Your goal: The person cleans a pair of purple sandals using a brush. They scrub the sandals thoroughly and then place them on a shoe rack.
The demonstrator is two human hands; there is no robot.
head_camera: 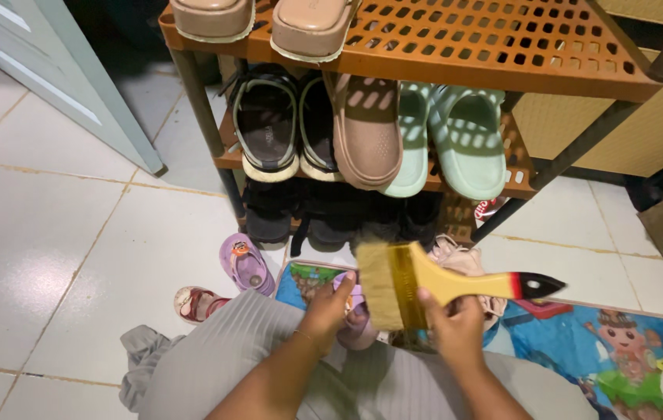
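Observation:
My right hand point(456, 323) grips a wide flat paintbrush point(425, 284) with pale bristles, a yellow handle and a red and black tip pointing right. Its bristles lie beside my left hand point(330, 307), which holds a small purple child's sandal point(356, 323) low over my lap, mostly hidden by the brush and fingers. In front of me stands an orange perforated shoe rack point(495, 43) filled with footwear.
The rack holds beige sandals on top, black, brown and mint slippers point(464, 136) in the middle, dark shoes below. A purple child's sandal point(246, 264) and a red one point(195, 303) lie on white tiles. A colourful cartoon mat point(619, 342) is at right, a door point(59, 78) at left.

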